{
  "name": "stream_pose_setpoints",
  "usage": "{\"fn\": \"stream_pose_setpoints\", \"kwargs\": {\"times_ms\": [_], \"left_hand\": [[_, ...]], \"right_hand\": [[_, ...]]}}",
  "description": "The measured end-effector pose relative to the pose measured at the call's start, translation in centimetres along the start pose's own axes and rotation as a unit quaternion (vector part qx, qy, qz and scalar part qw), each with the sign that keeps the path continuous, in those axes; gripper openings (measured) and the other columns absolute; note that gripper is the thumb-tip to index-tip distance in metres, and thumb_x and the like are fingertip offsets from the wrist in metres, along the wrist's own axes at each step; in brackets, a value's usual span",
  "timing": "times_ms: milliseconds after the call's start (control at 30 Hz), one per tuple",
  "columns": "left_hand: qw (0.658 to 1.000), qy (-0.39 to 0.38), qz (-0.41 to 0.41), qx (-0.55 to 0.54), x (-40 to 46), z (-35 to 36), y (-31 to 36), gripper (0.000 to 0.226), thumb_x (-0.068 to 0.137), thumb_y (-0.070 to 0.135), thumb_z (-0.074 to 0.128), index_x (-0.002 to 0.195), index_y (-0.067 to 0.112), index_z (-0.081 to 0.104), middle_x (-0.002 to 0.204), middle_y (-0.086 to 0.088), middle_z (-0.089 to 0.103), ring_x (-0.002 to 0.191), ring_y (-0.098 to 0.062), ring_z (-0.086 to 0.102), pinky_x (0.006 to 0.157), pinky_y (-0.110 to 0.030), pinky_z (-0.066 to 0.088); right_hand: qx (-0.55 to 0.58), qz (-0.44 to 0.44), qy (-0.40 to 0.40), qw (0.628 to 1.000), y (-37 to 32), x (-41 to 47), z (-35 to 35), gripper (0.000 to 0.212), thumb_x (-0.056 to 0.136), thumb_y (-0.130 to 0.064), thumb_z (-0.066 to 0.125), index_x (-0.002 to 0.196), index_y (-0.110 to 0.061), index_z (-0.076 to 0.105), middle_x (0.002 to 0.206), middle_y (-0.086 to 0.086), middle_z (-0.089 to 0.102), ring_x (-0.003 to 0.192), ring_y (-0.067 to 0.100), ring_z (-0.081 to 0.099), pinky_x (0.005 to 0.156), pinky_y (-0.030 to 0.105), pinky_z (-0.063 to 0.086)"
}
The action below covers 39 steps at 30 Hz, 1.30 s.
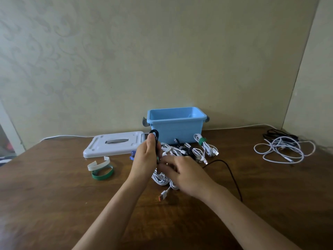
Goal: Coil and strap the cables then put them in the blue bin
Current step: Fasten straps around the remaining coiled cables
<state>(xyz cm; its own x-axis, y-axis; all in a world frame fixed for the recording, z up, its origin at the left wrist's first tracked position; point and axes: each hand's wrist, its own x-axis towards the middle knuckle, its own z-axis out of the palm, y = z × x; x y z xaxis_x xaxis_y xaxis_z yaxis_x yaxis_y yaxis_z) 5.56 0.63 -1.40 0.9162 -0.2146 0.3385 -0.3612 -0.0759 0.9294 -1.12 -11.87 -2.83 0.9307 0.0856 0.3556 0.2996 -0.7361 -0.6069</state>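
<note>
Black cable (154,139) coil is being gripped by the left hand (145,159); right hand (182,175), fingers blurred, is seemingly strapping it at frame centre.

Likely a home room: patterned wallpaper (54,51) behind a brown wooden table (54,204), doorway at far left.

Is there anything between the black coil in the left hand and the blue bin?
Nothing visible blocks it. The left hand holds the black coil up beside the blue bin, whose top is open; its lid lies left.
</note>
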Motion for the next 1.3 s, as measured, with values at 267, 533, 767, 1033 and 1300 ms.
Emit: {"fn": "stream_pose_setpoints", "kwargs": {"times_ms": [267,533,767,1033,1300], "left_hand": [[0.997,0.001,0.022,-0.077,-0.2,0.3,0.2,0.047,0.108,0.039,0.028,0.077,0.010,0.046,0.063,-0.008,0.039,0.063,-0.019,0.058,0.061,-0.027,0.049],[0.900,-0.051,-0.124,-0.415,1.1,-1.9,0.9,0.044,0.105,0.046,0.036,0.078,0.014,0.050,0.055,0.006,0.026,0.037,-0.007,0.022,0.035,-0.021,0.023],[0.983,-0.094,-0.045,-0.150,0.4,-2.8,1.6,0.045,0.107,0.038,0.034,0.085,0.004,0.055,0.055,0.001,0.029,0.040,-0.010,0.021,0.036,-0.022,0.019],[0.984,-0.072,0.067,0.145,0.1,-0.6,-0.1,0.044,0.104,0.040,0.042,0.076,0.016,0.066,0.054,0.001,0.044,0.049,-0.013,0.039,0.048,-0.029,0.031],[0.963,-0.121,0.069,0.232,-0.4,0.6,-0.5,0.049,0.105,0.039,0.039,0.076,0.009,0.065,0.062,-0.001,0.061,0.053,-0.008,0.050,0.055,-0.024,0.037]], "right_hand": [[-0.053,0.041,-0.021,0.998,-0.8,0.3,0.8,0.040,0.105,-0.045,0.046,0.084,-0.022,0.072,0.076,-0.009,0.065,0.069,0.007,0.058,0.064,0.029,0.039],[-0.008,0.070,-0.068,0.995,0.2,0.3,0.3,0.043,0.104,-0.046,0.049,0.067,-0.028,0.060,0.060,-0.010,0.055,0.059,0.006,0.051,0.060,0.030,0.034],[0.173,0.143,0.018,0.974,0.8,0.5,-2.6,0.028,0.102,-0.023,0.057,0.079,-0.015,0.070,0.065,-0.003,0.073,0.049,0.015,0.066,0.055,0.027,0.055],[0.331,0.195,0.119,0.916,2.1,0.8,-4.7,0.034,0.105,-0.033,0.054,0.081,-0.013,0.068,0.048,-0.008,0.031,0.040,0.008,0.026,0.042,0.021,0.024],[0.277,0.205,0.172,0.923,2.8,0.7,-5.0,0.031,0.104,-0.034,0.055,0.095,-0.008,0.070,0.046,-0.010,0.038,0.040,0.005,0.031,0.046,0.023,0.029]]}}
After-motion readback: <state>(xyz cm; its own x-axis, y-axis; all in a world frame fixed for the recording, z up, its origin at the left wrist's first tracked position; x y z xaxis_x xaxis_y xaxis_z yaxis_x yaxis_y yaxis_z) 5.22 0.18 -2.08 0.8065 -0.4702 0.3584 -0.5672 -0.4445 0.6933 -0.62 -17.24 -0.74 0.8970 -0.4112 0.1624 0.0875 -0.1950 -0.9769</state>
